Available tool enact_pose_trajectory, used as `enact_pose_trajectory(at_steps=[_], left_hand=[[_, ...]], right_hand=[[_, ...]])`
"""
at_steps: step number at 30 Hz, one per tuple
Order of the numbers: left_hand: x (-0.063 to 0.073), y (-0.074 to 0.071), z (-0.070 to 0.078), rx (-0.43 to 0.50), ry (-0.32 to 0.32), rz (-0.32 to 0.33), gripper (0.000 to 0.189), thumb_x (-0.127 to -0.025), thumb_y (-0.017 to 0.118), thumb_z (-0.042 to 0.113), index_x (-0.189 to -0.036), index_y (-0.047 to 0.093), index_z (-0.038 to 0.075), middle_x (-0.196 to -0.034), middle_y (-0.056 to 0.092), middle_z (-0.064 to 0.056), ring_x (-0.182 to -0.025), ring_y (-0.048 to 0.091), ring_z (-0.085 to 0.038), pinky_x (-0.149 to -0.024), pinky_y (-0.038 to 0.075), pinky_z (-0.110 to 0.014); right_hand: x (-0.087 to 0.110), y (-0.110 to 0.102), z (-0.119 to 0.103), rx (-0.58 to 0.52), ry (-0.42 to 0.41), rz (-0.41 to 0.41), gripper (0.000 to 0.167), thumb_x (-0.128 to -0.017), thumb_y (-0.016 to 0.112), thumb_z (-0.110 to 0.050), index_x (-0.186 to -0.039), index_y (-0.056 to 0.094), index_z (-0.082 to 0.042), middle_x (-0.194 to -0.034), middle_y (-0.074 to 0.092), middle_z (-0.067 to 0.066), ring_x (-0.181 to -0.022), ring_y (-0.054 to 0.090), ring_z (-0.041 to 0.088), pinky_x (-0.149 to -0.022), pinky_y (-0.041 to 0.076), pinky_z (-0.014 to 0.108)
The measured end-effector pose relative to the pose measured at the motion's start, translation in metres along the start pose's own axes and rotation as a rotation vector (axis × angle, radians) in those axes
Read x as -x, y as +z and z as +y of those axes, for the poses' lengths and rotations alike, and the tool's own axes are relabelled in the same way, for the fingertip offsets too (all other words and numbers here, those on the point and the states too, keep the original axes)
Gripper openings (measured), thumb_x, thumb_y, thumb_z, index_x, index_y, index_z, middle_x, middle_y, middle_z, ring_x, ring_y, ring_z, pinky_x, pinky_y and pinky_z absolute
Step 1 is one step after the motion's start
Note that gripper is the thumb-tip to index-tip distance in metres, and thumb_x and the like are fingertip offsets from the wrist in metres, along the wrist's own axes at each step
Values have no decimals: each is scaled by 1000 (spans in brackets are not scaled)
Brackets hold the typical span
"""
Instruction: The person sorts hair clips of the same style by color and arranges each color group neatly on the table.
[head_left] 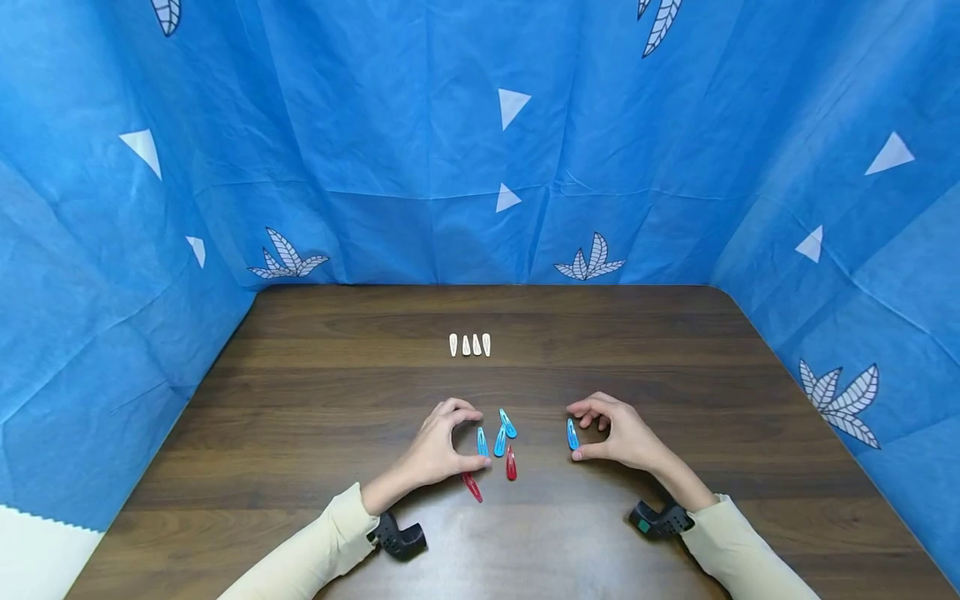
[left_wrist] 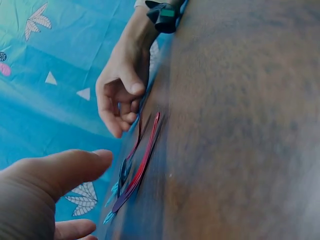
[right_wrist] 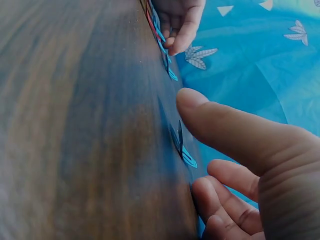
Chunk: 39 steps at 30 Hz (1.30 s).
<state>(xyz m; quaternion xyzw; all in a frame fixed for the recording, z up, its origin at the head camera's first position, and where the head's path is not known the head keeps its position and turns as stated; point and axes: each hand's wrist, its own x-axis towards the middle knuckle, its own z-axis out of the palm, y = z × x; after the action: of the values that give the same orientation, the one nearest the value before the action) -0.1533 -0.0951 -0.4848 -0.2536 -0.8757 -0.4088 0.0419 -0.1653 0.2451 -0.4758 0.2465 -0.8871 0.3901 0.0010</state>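
Note:
Snap hair clips lie on the brown table. My left hand (head_left: 438, 442) is spread around a blue hair clip (head_left: 482, 442), its thumb near the clip's lower end; no grip shows. Right beside it are two more blue hair clips (head_left: 500, 440) that meet at their ends, and a red hair clip (head_left: 512, 463). A second red hair clip (head_left: 472, 487) sits just below the left thumb. Farther right, my right hand (head_left: 626, 433) arches over a single blue hair clip (head_left: 572, 434). In the right wrist view this blue clip (right_wrist: 188, 156) rests on the table between parted thumb and fingers.
Several white hair clips (head_left: 476, 344) form a row farther back on the wooden table (head_left: 337, 333). A blue patterned cloth (head_left: 427, 142) hangs around the back and sides. Each wrist wears a black camera mount (head_left: 401, 537).

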Motion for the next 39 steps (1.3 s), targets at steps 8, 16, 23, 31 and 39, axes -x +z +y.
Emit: enact_pose_trajectory(at_steps=[8, 16, 23, 31, 39], left_hand=[[1, 5, -1, -53, 26, 25, 55, -65, 97, 24, -110, 77, 0, -119, 67, -7, -112, 61, -28, -101, 49, -46], [2, 9, -3, -86, 72, 60, 50, -64, 98, 21, -106, 78, 1, -115, 68, -7, -107, 61, -25, -97, 50, -41], [2, 10, -4, -87, 89, 72, 46, -65, 97, 20, -105, 79, 2, -114, 68, -6, -107, 61, -25, -98, 49, -43], [1, 10, -3, -93, 93, 72, 45, -67, 96, 19, -105, 79, 3, -114, 68, -5, -106, 61, -25, -98, 49, -46], [-2, 5, 0, -58, 68, 67, 46, -70, 96, 18, -109, 78, 2, -112, 73, -6, -108, 66, -27, -99, 50, -51]], right_hand=[[-1, 1, 0, 44, -18, -22, 56, -70, 100, -20, -118, 74, -8, -98, 64, -6, -84, 54, 3, -74, 49, 25], [-2, 2, 0, 45, -33, -19, 51, -70, 99, -18, -115, 76, -8, -95, 62, -8, -83, 54, 3, -73, 48, 25], [-1, 3, 1, 40, -43, -23, 48, -72, 98, -16, -114, 77, -9, -94, 62, -8, -83, 54, 3, -73, 47, 24], [-1, 2, -1, 35, -46, -30, 44, -75, 96, -17, -115, 77, -9, -96, 63, -7, -83, 53, 3, -73, 46, 25], [-2, 2, 0, 19, -45, 5, 42, -78, 94, -14, -114, 75, -6, -94, 65, -3, -81, 55, 6, -71, 47, 25]])
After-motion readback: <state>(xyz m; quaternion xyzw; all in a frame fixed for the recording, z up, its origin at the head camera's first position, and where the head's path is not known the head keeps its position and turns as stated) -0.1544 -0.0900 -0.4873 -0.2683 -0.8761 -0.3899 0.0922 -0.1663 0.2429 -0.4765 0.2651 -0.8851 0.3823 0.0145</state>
